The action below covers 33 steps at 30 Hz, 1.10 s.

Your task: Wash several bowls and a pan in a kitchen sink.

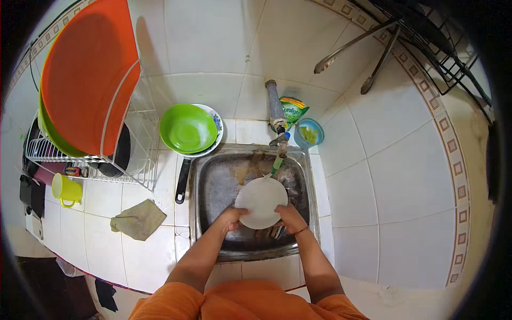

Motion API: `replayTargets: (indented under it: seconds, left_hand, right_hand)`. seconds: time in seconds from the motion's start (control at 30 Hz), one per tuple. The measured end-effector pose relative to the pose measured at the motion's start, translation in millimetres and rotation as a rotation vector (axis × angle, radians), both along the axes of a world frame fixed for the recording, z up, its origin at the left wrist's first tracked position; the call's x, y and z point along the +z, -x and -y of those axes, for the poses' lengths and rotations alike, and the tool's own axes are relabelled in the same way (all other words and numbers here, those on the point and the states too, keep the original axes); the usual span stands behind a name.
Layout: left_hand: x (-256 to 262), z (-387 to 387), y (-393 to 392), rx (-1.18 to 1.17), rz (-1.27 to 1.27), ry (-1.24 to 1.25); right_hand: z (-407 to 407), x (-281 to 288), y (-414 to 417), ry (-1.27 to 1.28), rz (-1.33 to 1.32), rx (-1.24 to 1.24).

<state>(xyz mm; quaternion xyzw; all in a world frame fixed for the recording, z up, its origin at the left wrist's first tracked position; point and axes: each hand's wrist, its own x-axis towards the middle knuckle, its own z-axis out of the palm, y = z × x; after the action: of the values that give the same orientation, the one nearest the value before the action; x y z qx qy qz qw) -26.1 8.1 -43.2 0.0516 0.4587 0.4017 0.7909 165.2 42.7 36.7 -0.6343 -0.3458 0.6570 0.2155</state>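
Note:
A round white plate (262, 203) is held over the metal sink (218, 180). My left hand (232, 218) grips its left edge, thumb on top. At the opposite edge, my right hand (291, 218) has hold of the same plate. The tap (279, 138), with a green hose end (276, 165), points down at the plate's far rim, where water seems to splash. Partly hidden beneath the plate, some utensils (276, 232) lie in the sink.
Left of the sink stand a green bowl (189, 128) on other dishes, a black pan handle (183, 182), a cloth (140, 220), a yellow mug (66, 190) and a white dish rack (136, 176). Behind are a blue tub (309, 134) and a Sunlight pouch (294, 110). Tongs (360, 52) hang upper right.

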Motion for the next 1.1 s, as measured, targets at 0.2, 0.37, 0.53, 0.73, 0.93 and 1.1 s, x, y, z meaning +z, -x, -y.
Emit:
replayTargets:
  seconds: [0.2,0.37,0.53,0.73,0.93,1.1]
  left_hand:
    - [23.1,-32.8,-4.9,-0.056,-0.469,-0.303]
    - [23.3,-54.7,-12.3,0.12,-0.365,-0.424]
    - [-16.6,-19.4,-50.9,0.338,-0.242,-0.232]
    - [14.4,-47.5,-9.6,0.144,0.085,0.013]
    - [42.1,-35.7,17.9,-0.082,-0.005,0.011]
    - [118.1,-13.7,24.4,-0.195,-0.604,-0.098]
  right_hand:
    - [16.3,11.9,2.9,-0.439,0.536,0.311]
    - [15.1,-12.1,0.1,-0.491,0.28,0.005]
    - [12.7,36.9,26.8,-0.545,0.405,-0.048]
    - [14.8,-0.3,11.7,-0.554,0.271,-0.029]
    - [19.3,-24.3,17.0,0.05,-0.352,-0.379]
    - [21.0,-52.3,27.4,0.133,-0.496,-0.347]
